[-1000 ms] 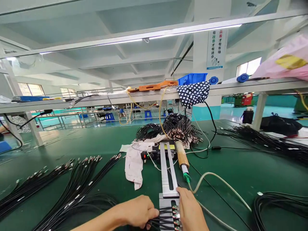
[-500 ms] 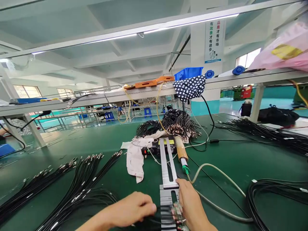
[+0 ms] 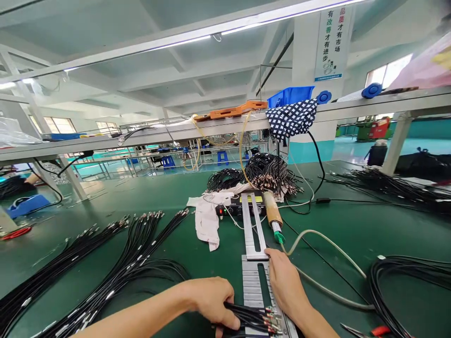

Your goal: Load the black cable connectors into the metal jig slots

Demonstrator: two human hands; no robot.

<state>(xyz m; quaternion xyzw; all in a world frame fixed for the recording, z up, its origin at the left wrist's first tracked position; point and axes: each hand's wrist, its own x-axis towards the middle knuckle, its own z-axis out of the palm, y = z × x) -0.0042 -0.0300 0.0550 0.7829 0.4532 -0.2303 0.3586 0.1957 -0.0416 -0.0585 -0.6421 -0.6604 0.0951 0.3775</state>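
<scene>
My left hand [image 3: 214, 300] is closed around a bunch of black cables [image 3: 248, 315] at the bottom middle. Their metal connector ends [image 3: 273, 321] lie across the near part of a slotted metal jig [image 3: 252, 277], pointing right. Against the jig's right edge sits my right hand [image 3: 287, 284], its fingers closed along the rim near the step and partly hidden. A long slotted arm of the jig reaches forward over a black control box [image 3: 232, 211]. Right of that arm lies a tan-wrapped syringe [image 3: 275, 220] with a green end and a hose.
Bundles of black cables [image 3: 116, 277] lie to the left, and a coil [image 3: 378, 286] to the right. Red-handled pliers [image 3: 380, 331] show at the lower right. A white cloth [image 3: 207, 225] hangs off the box. More cables [image 3: 268, 171] are heaped behind, beneath a shelf [image 3: 225, 126].
My left hand has moved slightly right and now grips the cables over the jig. My right hand stays at the jig's edge. The view has shifted, bringing the pliers into sight.
</scene>
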